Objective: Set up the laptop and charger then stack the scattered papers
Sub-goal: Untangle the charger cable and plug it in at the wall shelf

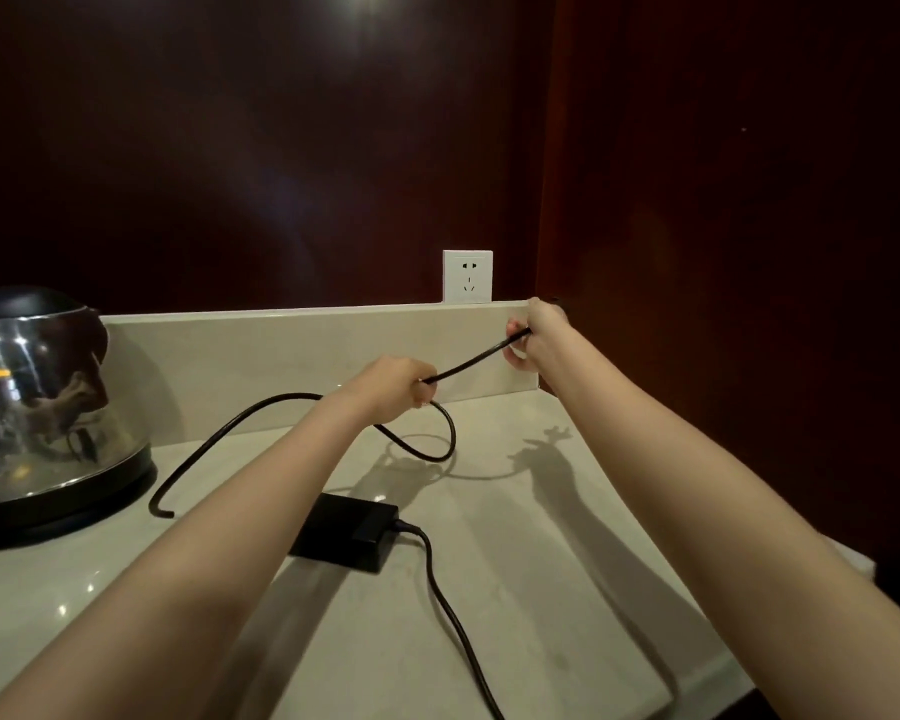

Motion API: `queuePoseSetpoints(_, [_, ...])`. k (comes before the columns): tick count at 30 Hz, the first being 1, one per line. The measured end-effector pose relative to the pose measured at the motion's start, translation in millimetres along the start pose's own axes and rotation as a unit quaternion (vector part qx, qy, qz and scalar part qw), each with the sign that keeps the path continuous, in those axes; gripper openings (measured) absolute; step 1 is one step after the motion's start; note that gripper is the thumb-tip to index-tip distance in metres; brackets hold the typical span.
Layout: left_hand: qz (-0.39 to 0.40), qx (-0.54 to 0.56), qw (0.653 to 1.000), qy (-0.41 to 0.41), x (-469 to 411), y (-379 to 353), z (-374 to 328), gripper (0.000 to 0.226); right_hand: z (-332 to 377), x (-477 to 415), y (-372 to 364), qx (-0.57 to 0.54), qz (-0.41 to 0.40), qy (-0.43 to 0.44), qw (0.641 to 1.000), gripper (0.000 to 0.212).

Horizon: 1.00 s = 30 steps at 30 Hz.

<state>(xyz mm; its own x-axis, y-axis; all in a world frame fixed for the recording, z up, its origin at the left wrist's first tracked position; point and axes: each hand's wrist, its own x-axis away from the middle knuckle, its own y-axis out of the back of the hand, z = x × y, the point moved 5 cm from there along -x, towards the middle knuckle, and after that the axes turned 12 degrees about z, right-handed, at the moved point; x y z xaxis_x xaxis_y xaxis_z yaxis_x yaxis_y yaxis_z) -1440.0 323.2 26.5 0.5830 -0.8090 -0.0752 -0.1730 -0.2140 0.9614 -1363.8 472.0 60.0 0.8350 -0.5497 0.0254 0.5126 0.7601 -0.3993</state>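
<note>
Your left hand (391, 387) and right hand (539, 337) are both gripping the charger cable (474, 362), stretching a span straight, seemingly readying it for the wall socket (467, 275).

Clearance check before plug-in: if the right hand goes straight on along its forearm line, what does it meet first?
Probably the pale backsplash near its right end, just below the wall socket. The right hand, gripping the black cable, looks close to it. Depth unclear.
</note>
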Motion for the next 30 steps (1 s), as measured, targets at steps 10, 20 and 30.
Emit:
queuePoseSetpoints(10, [-0.094,0.423,0.899,-0.053,3.1,31.1,-37.3,0.039,-29.2,12.0,-23.7,0.330,0.246,0.106,0.905,0.028])
queuePoseSetpoints(20, [-0.158,0.430,0.875,-0.159,16.9,33.6,-43.5,0.042,-25.4,14.4,-13.2,0.411,0.188,0.272,0.849,0.026])
queuePoseSetpoints(30, [-0.163,0.344,0.913,-0.148,6.9,32.0,-34.4,0.035,-18.1,11.9,-8.4,0.377,0.221,0.260,0.861,0.027])
